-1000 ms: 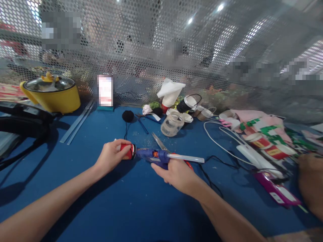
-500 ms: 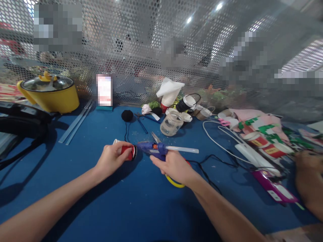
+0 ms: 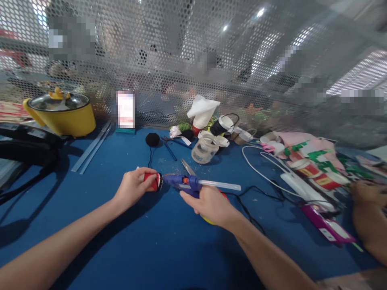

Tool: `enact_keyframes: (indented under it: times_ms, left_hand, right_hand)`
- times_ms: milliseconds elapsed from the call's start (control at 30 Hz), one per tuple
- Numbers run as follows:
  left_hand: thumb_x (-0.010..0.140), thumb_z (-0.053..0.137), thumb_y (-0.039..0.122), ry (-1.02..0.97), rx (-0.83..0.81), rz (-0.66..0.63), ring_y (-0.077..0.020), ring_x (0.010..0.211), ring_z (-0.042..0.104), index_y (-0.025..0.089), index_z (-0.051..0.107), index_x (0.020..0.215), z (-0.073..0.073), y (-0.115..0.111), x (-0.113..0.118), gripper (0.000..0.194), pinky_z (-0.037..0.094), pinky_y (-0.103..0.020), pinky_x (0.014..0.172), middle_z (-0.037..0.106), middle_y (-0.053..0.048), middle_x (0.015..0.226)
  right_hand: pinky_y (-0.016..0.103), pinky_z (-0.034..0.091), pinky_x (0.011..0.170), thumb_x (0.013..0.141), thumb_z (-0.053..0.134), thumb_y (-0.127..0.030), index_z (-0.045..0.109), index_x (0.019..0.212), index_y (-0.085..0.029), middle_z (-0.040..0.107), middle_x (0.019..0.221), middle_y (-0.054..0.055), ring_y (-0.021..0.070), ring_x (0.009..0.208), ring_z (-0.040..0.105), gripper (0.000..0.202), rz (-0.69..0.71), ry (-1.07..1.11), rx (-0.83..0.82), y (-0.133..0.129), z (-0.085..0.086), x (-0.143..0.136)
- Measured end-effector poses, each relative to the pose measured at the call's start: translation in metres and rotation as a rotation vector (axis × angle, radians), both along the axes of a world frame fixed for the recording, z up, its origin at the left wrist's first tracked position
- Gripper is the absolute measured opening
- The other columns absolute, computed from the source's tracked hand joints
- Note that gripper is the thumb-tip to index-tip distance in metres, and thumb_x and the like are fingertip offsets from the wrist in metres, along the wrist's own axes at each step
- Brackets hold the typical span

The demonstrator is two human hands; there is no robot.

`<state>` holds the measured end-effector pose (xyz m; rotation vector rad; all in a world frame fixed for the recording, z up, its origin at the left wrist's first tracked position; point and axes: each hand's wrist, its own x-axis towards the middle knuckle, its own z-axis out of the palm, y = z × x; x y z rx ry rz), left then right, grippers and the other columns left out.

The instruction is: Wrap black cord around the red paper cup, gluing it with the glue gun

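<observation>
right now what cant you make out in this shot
- Head view: the red cup is mostly covered by the left hand.
- Glue gun grip: wrapped by the right hand.
- Nozzle touching the cup: too small to tell.
- Another person's hand: cut by the right edge.

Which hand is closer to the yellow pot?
Left. The left hand sits right of and nearer than the yellow pot, gripping a red cup; the right hand is farther right, holding the glue gun.
</observation>
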<state>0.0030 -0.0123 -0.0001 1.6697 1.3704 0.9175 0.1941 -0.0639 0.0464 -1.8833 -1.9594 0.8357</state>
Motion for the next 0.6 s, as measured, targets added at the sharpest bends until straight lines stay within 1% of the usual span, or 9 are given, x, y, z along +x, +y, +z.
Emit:
enact_keyframes:
  times_ms: [67,167,300,367,400,467,533,600]
  left_hand:
    - [0.068,0.054,0.036,-0.057,-0.038,0.038,-0.0153,0.061,0.061,0.014,0.065,0.081,0.001,0.001,0.001,0.027,0.051,-0.025,0.053,0.066,-0.005,0.076]
    - [0.066,0.057,0.035,-0.071,-0.049,0.082,-0.0150,0.059,0.060,0.013,0.065,0.078,0.004,0.001,0.002,0.026,0.050,-0.024,0.053,0.066,-0.005,0.071]
    - [0.066,0.057,0.037,-0.098,-0.031,0.090,-0.0150,0.058,0.060,0.012,0.065,0.078,0.012,0.002,0.001,0.029,0.050,-0.024,0.052,0.066,-0.005,0.068]
    - [0.066,0.058,0.038,-0.115,0.002,0.087,-0.0152,0.059,0.060,0.011,0.065,0.078,0.015,0.001,0.000,0.030,0.050,-0.024,0.053,0.066,-0.006,0.069]
    - [0.066,0.058,0.038,-0.130,0.017,0.083,-0.0152,0.059,0.060,0.011,0.064,0.079,0.016,0.000,0.000,0.031,0.050,-0.024,0.053,0.066,-0.006,0.069]
    - [0.067,0.057,0.039,-0.191,0.011,0.053,-0.0153,0.058,0.060,0.010,0.063,0.082,0.017,-0.001,0.000,0.033,0.051,-0.025,0.054,0.065,-0.005,0.065]
    - [0.069,0.056,0.039,-0.209,0.010,0.015,-0.0154,0.059,0.061,0.010,0.063,0.085,0.015,-0.003,0.000,0.033,0.052,-0.027,0.057,0.065,-0.005,0.066]
    - [0.070,0.055,0.038,-0.150,0.070,0.005,-0.0156,0.062,0.061,0.013,0.063,0.085,0.013,-0.003,-0.001,0.031,0.052,-0.027,0.059,0.066,-0.005,0.070]
  right_hand:
    - [0.022,0.034,0.039,0.074,0.046,-0.034,0.053,0.068,-0.018,0.049,0.039,-0.003,0.0119,0.036,0.049,0.019,0.007,-0.014,0.009,-0.003,0.001,-0.002]
    - [0.021,0.033,0.036,0.073,0.047,-0.033,0.053,0.071,-0.017,0.048,0.038,-0.004,0.0113,0.034,0.047,0.017,0.015,0.027,-0.004,-0.006,0.003,-0.003]
    - [0.020,0.035,0.036,0.073,0.049,-0.034,0.053,0.073,-0.017,0.045,0.038,-0.005,0.0095,0.033,0.043,0.018,-0.002,0.249,-0.081,-0.007,0.011,0.003]
    - [0.020,0.037,0.037,0.071,0.052,-0.034,0.052,0.077,-0.016,0.045,0.041,-0.006,0.0089,0.035,0.043,0.019,-0.021,0.381,-0.079,-0.005,0.016,0.011]
    - [0.020,0.038,0.038,0.071,0.054,-0.033,0.051,0.076,-0.015,0.047,0.042,-0.006,0.0086,0.036,0.044,0.019,-0.031,0.438,-0.049,-0.003,0.018,0.016]
    - [0.020,0.039,0.043,0.069,0.058,-0.032,0.051,0.071,-0.015,0.049,0.045,-0.005,0.0080,0.040,0.045,0.019,-0.080,0.543,0.065,0.005,0.021,0.029]
    - [0.020,0.039,0.045,0.065,0.062,-0.032,0.053,0.068,-0.014,0.052,0.050,-0.003,0.0077,0.044,0.047,0.021,-0.185,0.639,0.195,0.017,0.023,0.043]
    - [0.019,0.039,0.045,0.063,0.065,-0.032,0.056,0.070,-0.013,0.055,0.056,-0.002,0.0077,0.048,0.049,0.023,-0.300,0.724,0.278,0.032,0.024,0.057]
